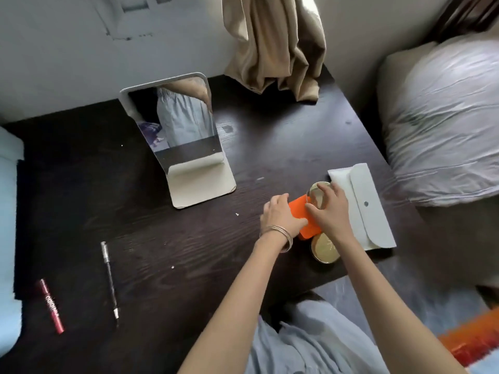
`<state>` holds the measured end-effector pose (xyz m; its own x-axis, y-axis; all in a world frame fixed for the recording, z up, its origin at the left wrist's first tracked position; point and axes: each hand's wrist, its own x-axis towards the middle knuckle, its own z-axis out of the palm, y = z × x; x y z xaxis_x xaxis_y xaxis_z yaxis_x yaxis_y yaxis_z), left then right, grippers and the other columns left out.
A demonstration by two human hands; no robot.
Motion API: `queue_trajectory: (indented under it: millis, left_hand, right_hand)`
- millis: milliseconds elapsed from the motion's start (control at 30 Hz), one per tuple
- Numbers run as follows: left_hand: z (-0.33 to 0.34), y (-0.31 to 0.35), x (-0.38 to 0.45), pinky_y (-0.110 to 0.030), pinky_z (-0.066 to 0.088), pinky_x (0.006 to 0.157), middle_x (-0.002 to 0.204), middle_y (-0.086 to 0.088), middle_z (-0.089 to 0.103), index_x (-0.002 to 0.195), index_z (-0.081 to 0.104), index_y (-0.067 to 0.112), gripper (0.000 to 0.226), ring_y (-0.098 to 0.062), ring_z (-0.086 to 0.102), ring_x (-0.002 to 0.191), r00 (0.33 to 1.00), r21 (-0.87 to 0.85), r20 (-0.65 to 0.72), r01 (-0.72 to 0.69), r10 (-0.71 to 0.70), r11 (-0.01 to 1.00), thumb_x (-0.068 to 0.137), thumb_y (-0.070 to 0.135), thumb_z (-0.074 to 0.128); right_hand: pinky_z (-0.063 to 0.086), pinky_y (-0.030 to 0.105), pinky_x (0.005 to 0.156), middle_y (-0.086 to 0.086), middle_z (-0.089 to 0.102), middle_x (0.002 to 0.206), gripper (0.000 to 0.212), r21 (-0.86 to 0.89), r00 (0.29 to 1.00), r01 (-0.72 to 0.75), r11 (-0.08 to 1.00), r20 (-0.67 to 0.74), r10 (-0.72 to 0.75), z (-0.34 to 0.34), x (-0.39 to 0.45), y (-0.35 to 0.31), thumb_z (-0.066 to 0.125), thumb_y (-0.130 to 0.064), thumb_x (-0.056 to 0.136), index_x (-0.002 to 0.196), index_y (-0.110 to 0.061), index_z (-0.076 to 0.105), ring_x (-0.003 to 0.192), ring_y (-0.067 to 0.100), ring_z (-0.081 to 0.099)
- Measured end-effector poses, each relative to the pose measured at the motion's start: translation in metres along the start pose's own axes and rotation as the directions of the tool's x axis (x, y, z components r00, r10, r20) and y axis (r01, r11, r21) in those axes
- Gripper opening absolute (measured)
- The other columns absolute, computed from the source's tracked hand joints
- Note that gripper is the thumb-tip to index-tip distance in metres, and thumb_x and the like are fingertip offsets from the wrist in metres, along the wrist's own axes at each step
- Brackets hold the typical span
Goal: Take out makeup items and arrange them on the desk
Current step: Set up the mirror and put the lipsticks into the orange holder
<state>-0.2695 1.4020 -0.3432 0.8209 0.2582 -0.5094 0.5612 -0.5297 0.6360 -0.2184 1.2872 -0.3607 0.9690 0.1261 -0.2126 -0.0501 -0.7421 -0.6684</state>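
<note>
An orange pouch (298, 207) lies on the dark wooden desk (189, 238), right of centre. My left hand (280, 215) presses down on the pouch. My right hand (328, 209) grips a round gold compact (317, 197) at the pouch's mouth. A second gold compact (325, 249) rests flat on the desk just below the pouch. A white envelope-style pouch (370, 206) lies to the right of my hands. On the left part of the desk lie a black eyeliner pencil (109, 276) and a red tube (52, 306).
A folding mirror (186, 139) on a white stand sits in the middle of the desk. A beige curtain (275, 47) hangs down onto the desk's far edge. A bed with a white pillow (442, 125) is to the right. The desk's near right edge runs just past the gold compact.
</note>
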Motion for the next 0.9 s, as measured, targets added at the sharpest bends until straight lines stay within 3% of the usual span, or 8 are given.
queue_trajectory:
  millis: [100, 233, 367, 467, 567, 767, 900]
  left_hand:
    - [0.023, 0.010, 0.013, -0.041, 0.021, 0.114, 0.155, -0.002, 0.018, 0.147, 0.020, 0.016, 0.083, -0.024, 0.012, 0.144, 1.000, 0.172, 0.005, 0.019, -0.020, 0.985, 0.080, 0.040, 0.063]
    - [0.052, 0.015, 0.021, -0.045, 0.009, 0.118, 0.158, -0.003, 0.005, 0.149, 0.008, 0.017, 0.096, -0.025, -0.003, 0.146, 0.998, 0.231, 0.048, 0.025, -0.037, 0.973, 0.077, 0.038, 0.068]
    - [0.067, 0.010, 0.026, -0.041, 0.013, 0.117, 0.154, -0.003, 0.018, 0.148, 0.010, 0.015, 0.083, -0.024, 0.011, 0.144, 0.999, 0.286, -0.050, 0.025, -0.011, 0.958, 0.085, 0.032, 0.061]
    - [0.060, 0.005, 0.026, -0.038, 0.018, 0.115, 0.148, -0.005, 0.026, 0.147, 0.012, 0.013, 0.098, -0.024, 0.024, 0.138, 0.997, 0.357, -0.079, 0.031, -0.003, 0.933, 0.073, 0.033, 0.073]
    - [0.046, -0.006, 0.019, -0.038, 0.018, 0.115, 0.146, -0.006, 0.026, 0.148, 0.011, 0.011, 0.113, -0.025, 0.025, 0.136, 0.994, 0.392, -0.092, 0.091, -0.060, 0.916, 0.062, 0.035, 0.081]
    - [0.021, -0.045, -0.005, -0.039, 0.017, 0.116, 0.148, -0.005, 0.021, 0.148, 0.007, 0.014, 0.113, -0.024, 0.021, 0.138, 0.963, 0.344, -0.167, 0.256, -0.210, 0.903, 0.065, 0.038, 0.079]
    - [0.013, -0.073, -0.032, -0.038, 0.021, 0.115, 0.148, -0.005, 0.021, 0.148, 0.006, 0.013, 0.113, -0.025, 0.023, 0.137, 0.924, 0.277, -0.233, 0.363, -0.304, 0.890, 0.065, 0.040, 0.078]
  right_hand:
    - [0.026, 0.041, 0.110, 0.015, 0.038, 0.144, 0.061, -0.157, 0.998, 0.029, 0.987, 0.062, -0.020, 0.005, 0.017, 0.009, 0.072, -0.020, 0.074, 0.132, -0.014, 0.052, 0.136, 0.030, 0.031]
    - [0.025, 0.037, 0.108, 0.014, 0.040, 0.141, 0.046, -0.191, 0.997, 0.068, 0.979, 0.058, -0.058, 0.007, 0.026, 0.015, 0.066, -0.021, 0.081, 0.126, -0.020, 0.056, 0.133, 0.031, 0.032]
    - [0.036, 0.036, 0.096, 0.007, 0.044, 0.131, 0.041, -0.201, 0.995, 0.068, 0.977, 0.087, -0.051, 0.003, 0.033, 0.015, 0.063, -0.019, 0.080, 0.120, -0.023, 0.057, 0.117, 0.032, 0.039]
    - [0.036, 0.033, 0.092, 0.006, 0.045, 0.129, 0.044, -0.188, 0.993, 0.084, 0.979, 0.103, -0.065, 0.001, 0.042, 0.013, 0.063, -0.014, 0.077, 0.120, -0.024, 0.058, 0.114, 0.032, 0.041]
    - [0.033, 0.030, 0.091, 0.008, 0.046, 0.127, 0.043, -0.182, 0.991, 0.102, 0.978, 0.108, -0.084, 0.005, 0.049, 0.008, 0.065, -0.015, 0.078, 0.120, -0.023, 0.058, 0.116, 0.032, 0.043]
    - [0.038, 0.033, 0.083, 0.007, 0.046, 0.129, 0.038, -0.184, 0.985, 0.139, 0.973, 0.129, -0.117, 0.021, 0.050, -0.003, 0.064, -0.021, 0.083, 0.121, -0.024, 0.058, 0.117, 0.034, 0.043]
    - [0.040, 0.035, 0.076, 0.006, 0.041, 0.134, 0.045, -0.246, 0.970, 0.154, 0.957, 0.224, -0.099, 0.032, 0.046, -0.008, 0.063, -0.014, 0.081, 0.124, -0.023, 0.055, 0.121, 0.035, 0.036]
